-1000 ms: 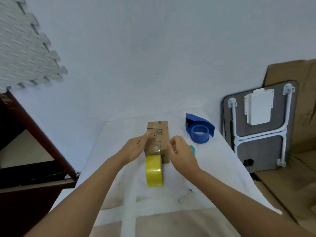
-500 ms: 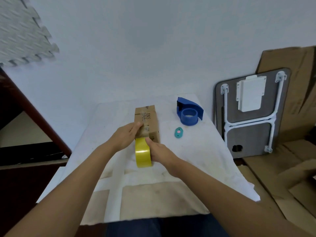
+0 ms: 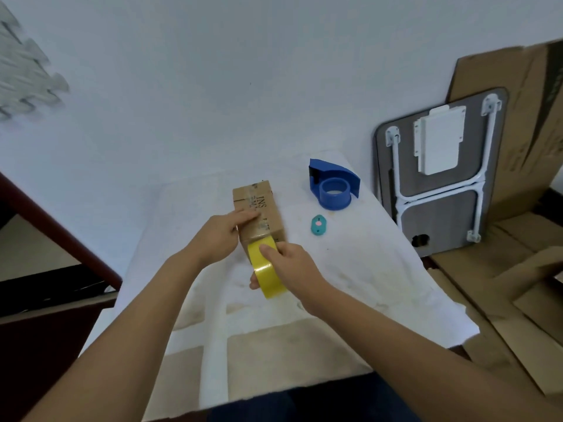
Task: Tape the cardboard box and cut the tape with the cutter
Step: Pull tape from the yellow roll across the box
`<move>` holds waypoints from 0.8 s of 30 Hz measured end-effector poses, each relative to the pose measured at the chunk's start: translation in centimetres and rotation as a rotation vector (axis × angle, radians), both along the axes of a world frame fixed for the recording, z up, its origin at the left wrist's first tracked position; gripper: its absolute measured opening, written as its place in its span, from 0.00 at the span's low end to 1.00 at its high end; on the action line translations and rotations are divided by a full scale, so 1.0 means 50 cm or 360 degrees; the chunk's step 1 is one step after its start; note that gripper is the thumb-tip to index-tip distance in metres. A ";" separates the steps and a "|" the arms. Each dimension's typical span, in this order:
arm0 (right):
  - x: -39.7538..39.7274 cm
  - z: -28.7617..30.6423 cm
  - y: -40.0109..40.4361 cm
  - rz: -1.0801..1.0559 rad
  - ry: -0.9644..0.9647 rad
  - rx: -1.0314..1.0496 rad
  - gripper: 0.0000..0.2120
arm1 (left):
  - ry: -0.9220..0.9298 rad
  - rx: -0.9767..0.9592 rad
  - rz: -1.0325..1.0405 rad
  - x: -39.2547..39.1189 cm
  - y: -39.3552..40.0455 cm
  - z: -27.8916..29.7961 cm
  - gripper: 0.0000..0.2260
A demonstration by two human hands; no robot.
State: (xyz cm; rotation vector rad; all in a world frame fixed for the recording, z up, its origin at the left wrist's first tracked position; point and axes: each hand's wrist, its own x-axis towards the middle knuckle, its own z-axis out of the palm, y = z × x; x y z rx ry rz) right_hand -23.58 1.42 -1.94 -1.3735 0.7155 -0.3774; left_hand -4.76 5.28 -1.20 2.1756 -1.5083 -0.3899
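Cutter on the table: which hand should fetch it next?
Probably the right hand: the teal cutter lies on its side of the cardboard box, though its grip must first release the yellow tape roll. The left hand is pressing the box top.

Light: bright, even, cool; I can't tell its source.
Shadows: faint, soft-edged on the bench [image 3: 350,269].
Glare: mild sheen on the yellow tape roll [image 3: 268,278].
Blur: foam mat [image 3: 27,77] far left smeared; centre clearer.
Distortion: lines bow near edges.

A plain storeroom: flattened cardboard [image 3: 502,86] and a folded table [image 3: 438,214] lean against the wall [image 3: 243,71].
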 end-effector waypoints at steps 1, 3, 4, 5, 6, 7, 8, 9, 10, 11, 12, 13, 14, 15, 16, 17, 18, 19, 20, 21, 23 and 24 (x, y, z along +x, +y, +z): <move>-0.002 0.006 0.002 -0.0032 -0.0002 0.0008 0.15 | -0.0061 0.0006 -0.0002 -0.004 0.000 -0.001 0.31; -0.009 0.017 0.003 -0.0059 0.0017 -0.0016 0.14 | -0.0143 0.0000 0.0001 -0.012 0.004 -0.001 0.35; -0.013 0.024 0.002 -0.0059 0.0035 -0.0042 0.14 | -0.0175 -0.0001 -0.0003 -0.017 0.007 -0.001 0.36; -0.017 0.031 -0.001 -0.0057 0.0052 -0.0076 0.13 | -0.0207 0.0010 -0.0014 -0.024 0.010 0.000 0.35; -0.021 0.040 -0.004 -0.0057 0.0069 -0.0109 0.13 | -0.0237 0.0033 -0.0028 -0.031 0.013 0.001 0.35; -0.025 0.047 -0.008 -0.0055 0.0092 -0.0143 0.13 | -0.0266 0.0058 -0.0050 -0.039 0.015 0.002 0.34; -0.029 0.052 -0.013 -0.0047 0.0130 -0.0171 0.12 | -0.0301 0.0083 -0.0085 -0.044 0.017 0.001 0.33; -0.032 0.055 -0.016 -0.0033 0.0172 -0.0192 0.12 | -0.0340 0.0103 -0.0126 -0.046 0.018 -0.003 0.32; -0.035 0.056 -0.018 -0.0017 0.0213 -0.0200 0.12 | -0.0369 0.0124 -0.0159 -0.046 0.020 -0.008 0.32; -0.039 0.054 -0.018 -0.0007 0.0248 -0.0188 0.13 | -0.0388 0.0166 -0.0176 -0.045 0.023 -0.014 0.33; -0.041 0.051 -0.017 -0.0009 0.0280 -0.0150 0.14 | -0.0406 0.0228 -0.0181 -0.045 0.025 -0.021 0.34; -0.043 0.050 -0.016 -0.0018 0.0302 -0.0104 0.15 | -0.0428 0.0292 -0.0184 -0.045 0.027 -0.028 0.36; -0.044 0.049 -0.013 -0.0024 0.0315 -0.0071 0.17 | -0.0446 0.0332 -0.0187 -0.046 0.028 -0.035 0.37; -0.044 0.048 -0.011 -0.0020 0.0314 -0.0058 0.17 | -0.0460 0.0338 -0.0189 -0.047 0.029 -0.041 0.38; -0.044 0.049 -0.009 -0.0009 0.0307 -0.0060 0.15 | -0.0474 0.0320 -0.0193 -0.047 0.029 -0.047 0.39; -0.043 0.051 -0.009 0.0005 0.0306 -0.0077 0.14 | -0.0489 0.0288 -0.0193 -0.048 0.029 -0.051 0.40; -0.044 0.054 -0.008 0.0020 0.0313 -0.0099 0.13 | -0.0500 0.0253 -0.0188 -0.048 0.029 -0.055 0.40; -0.044 0.057 -0.007 0.0030 0.0317 -0.0116 0.12 | -0.0506 0.0220 -0.0178 -0.047 0.030 -0.057 0.40; -0.045 0.058 -0.007 0.0030 0.0311 -0.0116 0.11 | -0.0506 0.0193 -0.0166 -0.046 0.030 -0.061 0.40; -0.047 0.058 -0.008 0.0024 0.0301 -0.0101 0.10 | -0.0508 0.0166 -0.0156 -0.046 0.030 -0.064 0.39; -0.050 0.057 -0.007 0.0009 0.0287 -0.0077 0.08 | -0.0526 0.0103 -0.0155 -0.045 0.029 -0.069 0.36; -0.050 0.055 -0.006 0.0004 0.0287 -0.0079 0.08 | -0.0530 0.0084 -0.0160 -0.045 0.027 -0.069 0.35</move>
